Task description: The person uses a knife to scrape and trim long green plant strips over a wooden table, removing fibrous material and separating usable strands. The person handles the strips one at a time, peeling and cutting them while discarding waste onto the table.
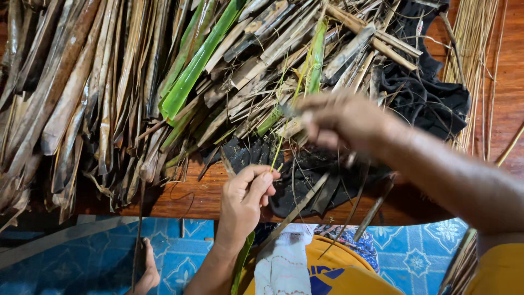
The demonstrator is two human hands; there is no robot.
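Between my hands, a thin green leaf strip (288, 117) runs toward one o'clock; left hand (245, 199) pinches its lower end; blurred right hand (341, 120) grips the top.

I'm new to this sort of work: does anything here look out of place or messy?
Mostly a loose heap of dried brown leaf strips with a few fresh green leaves mixed in. A black cloth lies crumpled, half buried under the strips. The left hand pinches a thin green rib; the right hand is blurred, so its grip is unclear.
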